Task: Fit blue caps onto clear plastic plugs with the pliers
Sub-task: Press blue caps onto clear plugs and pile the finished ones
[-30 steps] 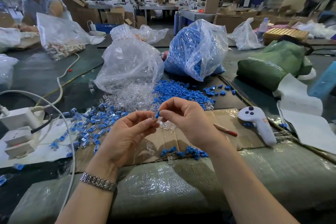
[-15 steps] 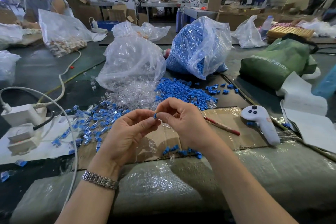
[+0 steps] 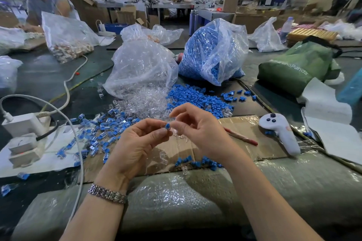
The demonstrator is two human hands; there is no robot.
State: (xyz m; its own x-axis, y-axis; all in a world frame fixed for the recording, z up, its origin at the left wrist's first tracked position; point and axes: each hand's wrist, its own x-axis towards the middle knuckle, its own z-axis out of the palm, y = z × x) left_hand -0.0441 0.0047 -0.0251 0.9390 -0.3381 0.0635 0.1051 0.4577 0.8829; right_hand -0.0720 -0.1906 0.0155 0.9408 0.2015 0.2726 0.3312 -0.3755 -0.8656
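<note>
1. Blue cap (image 3: pixel 167 126), small, sits pinched at the fingertips of the left hand (image 3: pixel 137 146), raised over the cardboard sheet (image 3: pixel 241 123). Whether a clear plug is under it cannot be told; something transparent shows just beside it.
2. Right hand (image 3: pixel 199 133): thumb and forefinger close together right at the cap, other fingers loosely curled. Contact with the cap not clear.
3. Metal bracelet (image 3: pixel 106 194) on the left wrist.
4. Loose blue caps (image 3: pixel 195 98) heaped behind the hands, spilling from a clear bag of blue caps (image 3: pixel 213 51).
5. Clear plugs (image 3: pixel 145 101) heaped beside them, at the mouth of a second clear bag (image 3: pixel 141 66).
6. Capped pieces (image 3: pixel 101 135) scattered left of the hands.
7. Red-handled tool (image 3: pixel 241 136) lies on the cardboard right of the right hand, untouched; near it a white controller (image 3: pixel 280 133).
</note>
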